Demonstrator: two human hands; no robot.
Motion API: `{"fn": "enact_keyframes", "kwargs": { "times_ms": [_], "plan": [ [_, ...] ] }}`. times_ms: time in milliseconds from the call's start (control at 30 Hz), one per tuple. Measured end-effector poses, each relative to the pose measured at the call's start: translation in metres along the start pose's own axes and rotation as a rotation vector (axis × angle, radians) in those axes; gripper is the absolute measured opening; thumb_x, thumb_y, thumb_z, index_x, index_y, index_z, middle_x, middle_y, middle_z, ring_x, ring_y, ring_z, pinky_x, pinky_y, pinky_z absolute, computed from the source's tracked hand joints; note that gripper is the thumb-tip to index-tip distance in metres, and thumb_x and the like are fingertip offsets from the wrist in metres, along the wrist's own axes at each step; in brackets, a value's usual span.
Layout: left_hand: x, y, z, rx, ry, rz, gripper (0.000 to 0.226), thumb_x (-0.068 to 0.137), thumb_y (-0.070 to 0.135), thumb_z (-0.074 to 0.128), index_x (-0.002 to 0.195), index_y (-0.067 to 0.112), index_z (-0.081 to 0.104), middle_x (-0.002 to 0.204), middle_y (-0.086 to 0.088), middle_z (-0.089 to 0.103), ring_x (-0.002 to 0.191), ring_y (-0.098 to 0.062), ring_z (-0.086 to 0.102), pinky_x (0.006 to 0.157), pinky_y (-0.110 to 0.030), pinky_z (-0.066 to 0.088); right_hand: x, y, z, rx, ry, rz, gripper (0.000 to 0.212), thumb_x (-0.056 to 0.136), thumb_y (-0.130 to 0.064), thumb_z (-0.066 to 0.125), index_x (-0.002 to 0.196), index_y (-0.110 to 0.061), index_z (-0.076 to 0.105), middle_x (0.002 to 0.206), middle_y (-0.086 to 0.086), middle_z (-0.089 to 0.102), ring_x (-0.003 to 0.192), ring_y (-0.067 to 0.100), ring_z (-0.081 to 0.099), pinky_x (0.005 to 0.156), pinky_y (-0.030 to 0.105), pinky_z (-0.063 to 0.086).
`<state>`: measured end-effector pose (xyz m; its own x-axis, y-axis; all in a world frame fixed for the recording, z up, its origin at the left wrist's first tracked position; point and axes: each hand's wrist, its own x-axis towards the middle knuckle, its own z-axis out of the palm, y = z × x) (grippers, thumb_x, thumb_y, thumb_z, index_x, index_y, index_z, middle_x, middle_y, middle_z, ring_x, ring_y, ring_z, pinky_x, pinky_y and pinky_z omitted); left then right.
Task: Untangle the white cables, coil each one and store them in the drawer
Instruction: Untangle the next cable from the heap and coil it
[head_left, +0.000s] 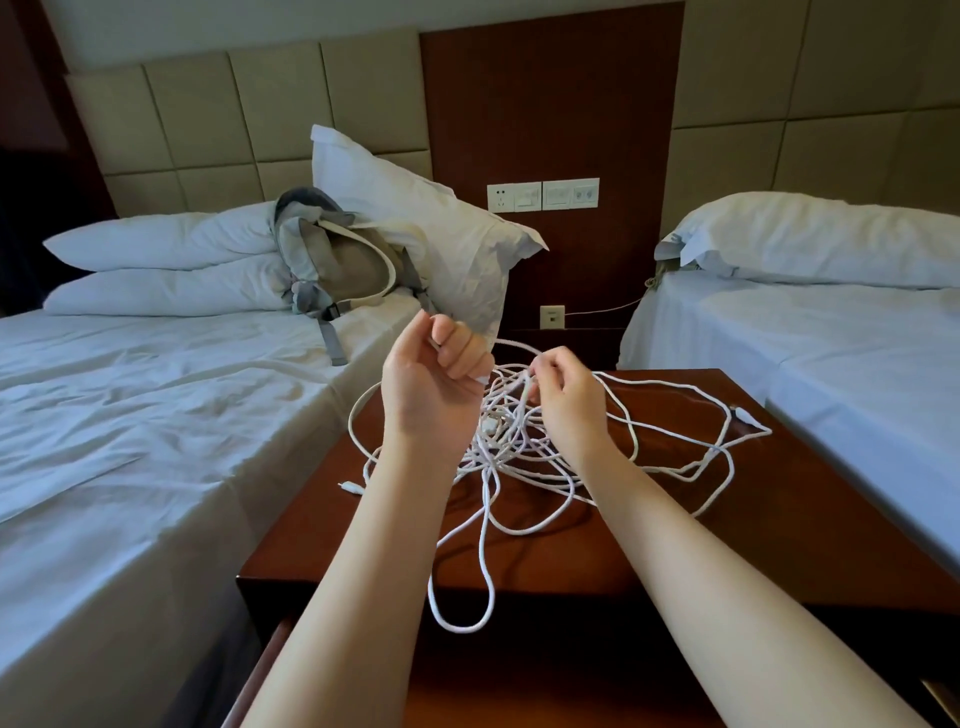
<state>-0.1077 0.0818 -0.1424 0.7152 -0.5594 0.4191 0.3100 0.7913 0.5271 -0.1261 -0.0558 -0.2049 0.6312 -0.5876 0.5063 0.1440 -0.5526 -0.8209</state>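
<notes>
Two bare hands: left hand (436, 374), right hand (566, 397). One tangle of thin white cables (511, 441) (number of separate cables in it impossible to tell), with two plug ends (349, 487) in plain sight. One dark red-brown wooden desk (649, 551). Two beds in white sheets: left bed (156, 415), right bed (857, 364). Four plump white pillows (441, 228): three on the left bed, one on the right bed. One grey-and-beige fabric backpack (343, 260). On the wall, one row of four white socket-and-switch plates (543, 196) and one single white plate (551, 317) lower down.
</notes>
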Motion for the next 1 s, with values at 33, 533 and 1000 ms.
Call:
{"fn": "enact_keyframes", "kwargs": {
  "times_ms": [33, 533, 1000],
  "plan": [
    [0.000, -0.001, -0.001, -0.013, 0.026, 0.003, 0.057, 0.097, 0.019, 0.023, 0.043, 0.018, 0.041, 0.042, 0.007, 0.029, 0.038, -0.007, 0.026, 0.040, -0.018, 0.027, 0.003, -0.002, -0.002, 0.039, 0.045, 0.007, 0.022, 0.101, -0.028, 0.041, 0.087, -0.019, 0.056, 0.071, -0.004, 0.060, 0.059, 0.005, 0.052, 0.051, 0.017, 0.039],
    [0.000, -0.025, -0.007, 0.428, 0.121, -0.112, 0.050, 0.097, 0.012, 0.027, 0.047, 0.017, 0.032, 0.041, 0.005, 0.026, 0.037, -0.008, 0.022, 0.042, -0.022, 0.018, 0.033, -0.040, -0.055, 0.036, 0.220, -0.167, 0.027, 0.102, -0.026, 0.035, 0.122, -0.014, 0.050, 0.113, -0.004, 0.057, 0.096, 0.002, 0.050, 0.070, 0.001, 0.036],
    [-0.010, -0.039, 0.006, 0.547, 0.006, -0.293, 0.061, 0.098, 0.017, 0.027, 0.037, 0.019, 0.031, 0.037, 0.004, 0.021, 0.033, -0.008, 0.017, 0.036, -0.018, 0.015, -0.016, 0.024, -0.075, -0.243, 0.286, -0.196, 0.014, 0.094, -0.017, 0.051, 0.094, -0.013, 0.065, 0.096, -0.005, 0.054, 0.095, 0.012, 0.049, 0.077, 0.006, 0.035]
  ]
}}
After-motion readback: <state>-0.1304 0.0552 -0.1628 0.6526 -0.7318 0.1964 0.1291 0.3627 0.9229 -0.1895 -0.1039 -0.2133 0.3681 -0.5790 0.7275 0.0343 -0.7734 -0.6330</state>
